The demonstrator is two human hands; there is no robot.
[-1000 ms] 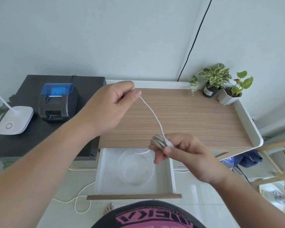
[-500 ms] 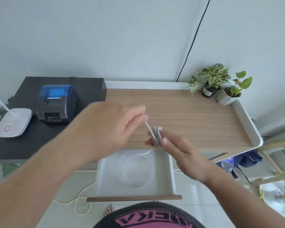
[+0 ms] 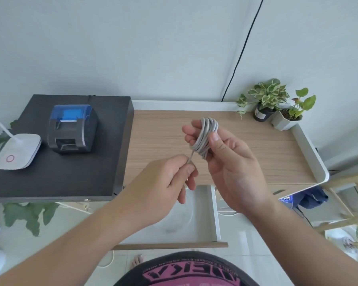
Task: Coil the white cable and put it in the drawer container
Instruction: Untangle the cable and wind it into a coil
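The white cable [image 3: 205,137] is wound in several loops around the fingers of my right hand [image 3: 225,162], which holds the coil above the wooden desk. My left hand [image 3: 163,182] pinches the short free end of the cable just below and left of the coil. Under my hands the white drawer [image 3: 214,213] stands pulled out. In it sits a clear round container [image 3: 180,221], mostly hidden by my left forearm.
The wooden desk [image 3: 256,153] has a raised white rim, and two potted plants [image 3: 277,106] stand at its back right. A black side table [image 3: 56,178] on the left carries a blue-topped printer [image 3: 72,129] and a white lamp base [image 3: 17,151]. Another white cord lies on the floor.
The stretch of cable between my hands has shortened as more loops went onto the right hand. My right hand rose and turned palm up; my left hand dropped below the coil.
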